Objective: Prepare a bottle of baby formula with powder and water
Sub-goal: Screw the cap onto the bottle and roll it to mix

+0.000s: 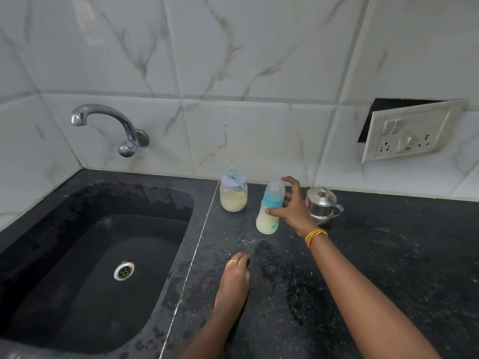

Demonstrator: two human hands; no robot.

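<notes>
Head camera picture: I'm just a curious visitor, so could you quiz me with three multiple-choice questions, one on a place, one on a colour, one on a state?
1. Where is the small teal plastic scoop?
A. buried in the powder
B. across the lavender lid of the clear powder jar
C. leaning against the jar's side

2. What colour is the screw collar of the clear plastic baby bottle?
A. red
B. black
C. blue

3. How is that bottle?
A. empty, uncapped
B. capped, holding milky liquid
C. capped, holding only dry powder

Answers: B, the scoop lies on the lid; C, the collar under the clear cap is blue; B, the cap is on and pale liquid fills the lower part, while the right hand grips it.
</notes>
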